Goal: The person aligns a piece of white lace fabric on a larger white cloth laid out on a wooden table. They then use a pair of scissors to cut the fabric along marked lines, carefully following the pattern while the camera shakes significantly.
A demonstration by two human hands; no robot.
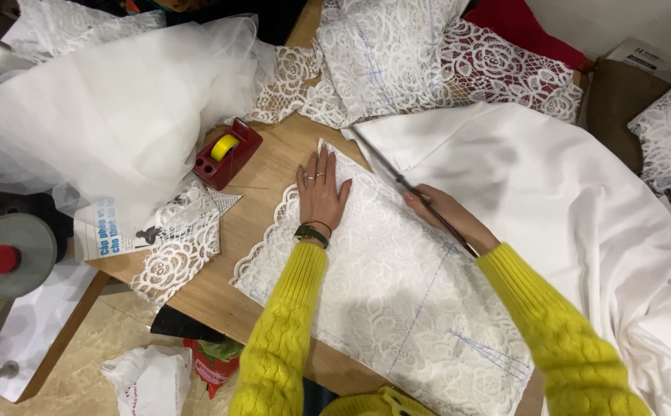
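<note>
Left hand (321, 192) is flat w/ fingers spread, pressing the lace (397, 300) on the bench (274, 166), mid-frame. Right hand (447, 216) is closed round scissors (397, 173), blades pointing up-left along the lace edge, next to white cloth (551, 192).

bright even indoor light, soft shadows, whites near glare, slight wide-angle edge bend, mild blur.

red tape dispenser (227, 153), white tulle (112, 100), plastic bag (150, 377)

white plastic bag (148, 377), red packet (212, 368), on floor
</note>
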